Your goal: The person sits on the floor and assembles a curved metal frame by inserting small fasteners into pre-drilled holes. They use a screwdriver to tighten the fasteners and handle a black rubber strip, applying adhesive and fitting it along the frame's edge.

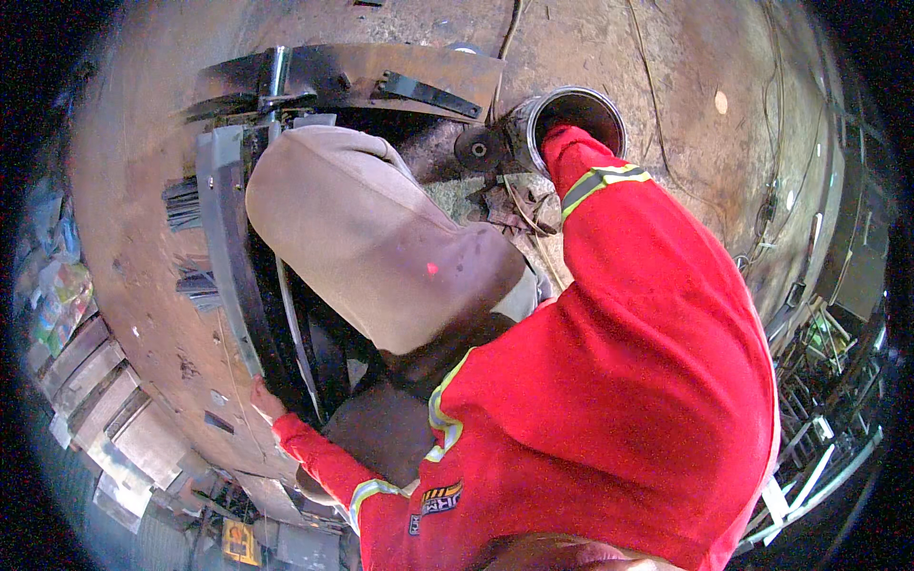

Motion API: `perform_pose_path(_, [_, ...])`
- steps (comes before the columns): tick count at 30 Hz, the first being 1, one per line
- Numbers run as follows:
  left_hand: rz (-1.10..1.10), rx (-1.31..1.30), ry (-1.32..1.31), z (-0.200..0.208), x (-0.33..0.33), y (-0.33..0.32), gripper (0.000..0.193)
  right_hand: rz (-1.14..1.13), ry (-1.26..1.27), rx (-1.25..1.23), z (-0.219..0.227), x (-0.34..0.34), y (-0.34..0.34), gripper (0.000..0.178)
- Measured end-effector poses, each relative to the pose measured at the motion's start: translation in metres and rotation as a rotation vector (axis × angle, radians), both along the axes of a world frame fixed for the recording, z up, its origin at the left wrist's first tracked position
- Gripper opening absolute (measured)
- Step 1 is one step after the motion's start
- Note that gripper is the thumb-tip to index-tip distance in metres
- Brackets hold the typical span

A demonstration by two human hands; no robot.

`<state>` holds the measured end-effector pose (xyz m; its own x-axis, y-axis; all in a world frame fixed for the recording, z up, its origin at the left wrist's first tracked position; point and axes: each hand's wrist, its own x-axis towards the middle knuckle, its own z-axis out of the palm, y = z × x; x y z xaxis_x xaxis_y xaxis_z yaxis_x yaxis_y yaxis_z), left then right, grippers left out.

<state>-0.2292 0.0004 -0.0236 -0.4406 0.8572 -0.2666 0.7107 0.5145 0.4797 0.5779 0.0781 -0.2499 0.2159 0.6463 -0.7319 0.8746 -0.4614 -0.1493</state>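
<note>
My right arm, in a red sleeve with a reflective band, reaches down into a round metal bucket at the upper right. The bucket's wall hides my right hand, so its fingers and anything in them do not show. At the lower left, my left hand rests against the near end of a long, curved grey metal beam. Its fingers seem bent over the beam's outer edge. The beam runs along the left of my bent leg in beige trousers.
A curved rusty plate carries a dark flat bar at the top. Beside the bucket lies a dark disc with a centre hole. Stacks of thin metal strips lie left of the beam. Cables cross the floor; metal scrap is piled right.
</note>
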Motion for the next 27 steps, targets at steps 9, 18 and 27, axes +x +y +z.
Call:
perform_pose_path(9, [-0.217,-0.116,0.277,-0.003,-0.019,-0.014,0.034,0.071,0.004,0.015,-0.014,-0.002,0.024,0.018])
perform_pose_path(18, [0.041,0.004,0.132,0.027,0.054,0.009,0.029,0.187,-0.064,-0.006,-0.009,-0.02,0.048,0.017])
perform_pose_path(27, [0.055,-0.053,0.094,0.031,0.068,0.01,0.031,0.16,-0.118,-0.012,-0.007,-0.005,0.038,0.017])
